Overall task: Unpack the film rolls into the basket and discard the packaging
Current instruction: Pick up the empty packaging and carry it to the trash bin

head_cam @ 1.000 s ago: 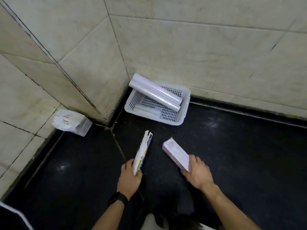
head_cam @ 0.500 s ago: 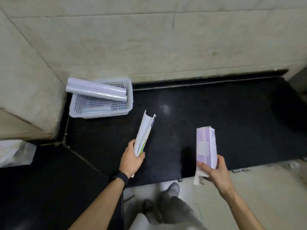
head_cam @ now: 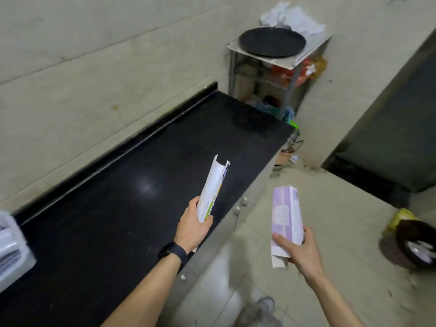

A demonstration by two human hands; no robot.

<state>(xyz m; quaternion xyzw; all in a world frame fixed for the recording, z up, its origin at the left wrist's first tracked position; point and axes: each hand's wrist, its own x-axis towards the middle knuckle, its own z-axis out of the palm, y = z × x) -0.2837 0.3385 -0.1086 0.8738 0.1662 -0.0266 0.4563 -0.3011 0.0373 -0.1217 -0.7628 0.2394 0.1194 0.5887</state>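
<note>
My left hand (head_cam: pixel 192 226) grips a long white empty box (head_cam: pixel 212 188) with green and blue print, held upright over the black counter (head_cam: pixel 118 208). My right hand (head_cam: pixel 298 247) holds a purple and white empty box (head_cam: pixel 285 214) over the floor, past the counter's edge. The white perforated basket (head_cam: pixel 14 253) with film rolls (head_cam: pixel 6 244) in it is cut off at the far left edge of the frame.
A metal rack (head_cam: pixel 278 74) with a round black pan (head_cam: pixel 271 41) on top stands past the counter's end. A dark bin (head_cam: pixel 417 244) with a yellow bag sits on the tiled floor at right. A dark doorway (head_cam: pixel 396 128) opens beyond.
My view has swung right, away from the corner. The basket slid to the left edge, the rack, floor and bin came into view. Both hands still hold their boxes.
</note>
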